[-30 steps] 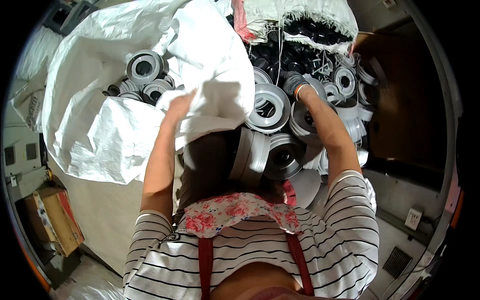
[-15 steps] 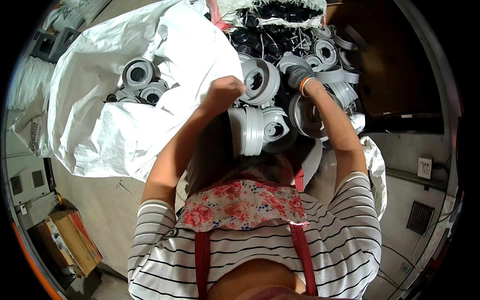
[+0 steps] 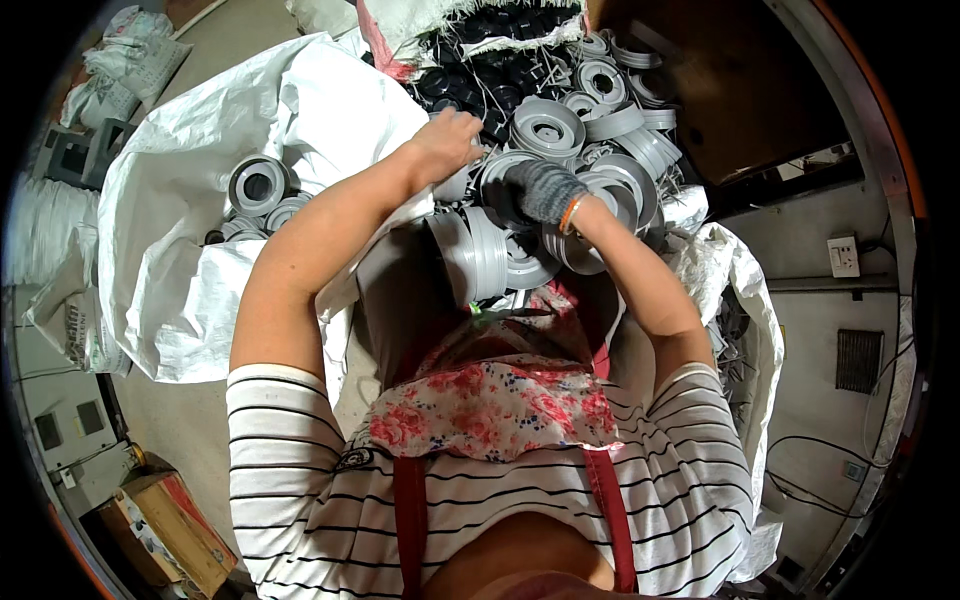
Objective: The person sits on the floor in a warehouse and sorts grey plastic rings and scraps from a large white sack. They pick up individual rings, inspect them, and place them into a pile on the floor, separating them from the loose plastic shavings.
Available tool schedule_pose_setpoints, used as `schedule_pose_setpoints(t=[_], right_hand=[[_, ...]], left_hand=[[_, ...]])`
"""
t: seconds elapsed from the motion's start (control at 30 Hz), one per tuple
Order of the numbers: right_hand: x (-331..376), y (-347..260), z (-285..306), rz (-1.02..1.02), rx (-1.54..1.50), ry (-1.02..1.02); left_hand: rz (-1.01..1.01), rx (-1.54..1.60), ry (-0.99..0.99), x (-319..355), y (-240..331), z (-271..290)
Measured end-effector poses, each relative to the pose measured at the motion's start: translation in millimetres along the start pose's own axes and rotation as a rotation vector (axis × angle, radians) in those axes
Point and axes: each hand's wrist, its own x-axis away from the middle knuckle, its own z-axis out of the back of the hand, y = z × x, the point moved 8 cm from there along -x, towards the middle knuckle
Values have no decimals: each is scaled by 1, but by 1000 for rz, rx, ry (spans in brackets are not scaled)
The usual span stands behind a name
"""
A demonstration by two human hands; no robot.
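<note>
My bare left hand [image 3: 447, 146] reaches over the left edge of a pile of plastic parts, its fingers curled. What lies in them, if anything, is hidden. On my right hand [image 3: 547, 191] is a grey knit glove. Its fingers close on the rim of a grey plastic ring part [image 3: 494, 172], in the middle of the pile. Just beyond the glove, a round grey part with a central hole [image 3: 548, 130] rests on the others. Stacked ribbed grey rings [image 3: 468, 255] lie on their side close to my lap.
At the left, a large white woven sack [image 3: 150, 250] gapes around several grey ring parts [image 3: 258, 186]. Black plastic parts [image 3: 500, 75] fill the far side, by another sack. A second white sack [image 3: 757, 300] stands at my right. A cardboard box [image 3: 185, 535] sits lower left.
My view has shifted. My left hand has moved off the large grey ring part to the pile's far left. My gloved right hand has come nearer and to the left.
</note>
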Motion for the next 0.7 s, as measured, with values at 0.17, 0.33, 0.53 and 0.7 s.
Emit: schedule_pose_setpoints(t=[0.17, 0.33, 0.53, 0.7], right_hand=[[34, 34, 65, -250, -591, 615], [31, 15, 101, -179, -349, 834], [-24, -66, 49, 5, -224, 680], [-43, -97, 19, -36, -213, 307]], left_hand=[[351, 475, 107, 42, -25, 41], [1047, 1395, 732, 118, -38, 75], [1062, 2393, 920, 138, 33, 26], [1057, 2323, 1003, 164, 51, 30]])
